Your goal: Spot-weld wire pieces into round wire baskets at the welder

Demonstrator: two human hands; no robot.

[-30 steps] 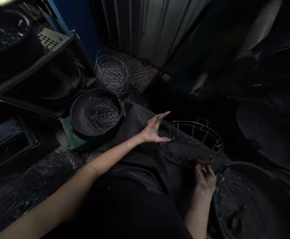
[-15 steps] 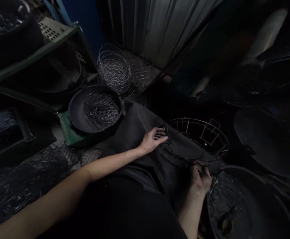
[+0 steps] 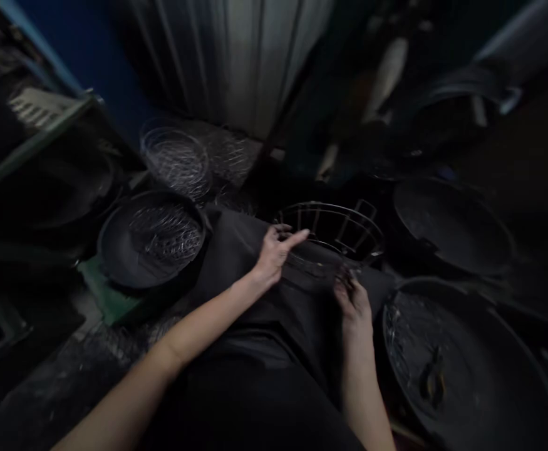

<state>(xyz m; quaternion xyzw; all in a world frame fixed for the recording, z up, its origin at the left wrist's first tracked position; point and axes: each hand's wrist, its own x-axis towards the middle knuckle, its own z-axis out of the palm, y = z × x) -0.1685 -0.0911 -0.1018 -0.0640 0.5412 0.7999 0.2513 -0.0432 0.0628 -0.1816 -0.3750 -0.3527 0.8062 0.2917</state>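
Note:
A round wire basket [image 3: 329, 205] with double rings and short uprights rests tilted on the dark cloth over my lap. My left hand [image 3: 274, 252] is at its left side, fingers curled at the rim and thumb stretched out over it. At the basket's near edge, my right hand [image 3: 354, 295] has its fingers closed on the wire. The fingertips are dark and blurred, so any small piece in them cannot be made out.
To the left, a black pan [image 3: 126, 250] of wire pieces stands on a green crate [image 3: 109, 291]. Wire rings [image 3: 175, 160] are stacked on the floor behind. On the right, a large basin [image 3: 485, 351] contains pliers [image 3: 432, 379] and wire bits; another pan [image 3: 452, 222] lies beyond.
The view has swung to the right, with blur. My left hand's fingers have curled in at the basket's rim. Both hands remain at the basket, which appears turned slightly.

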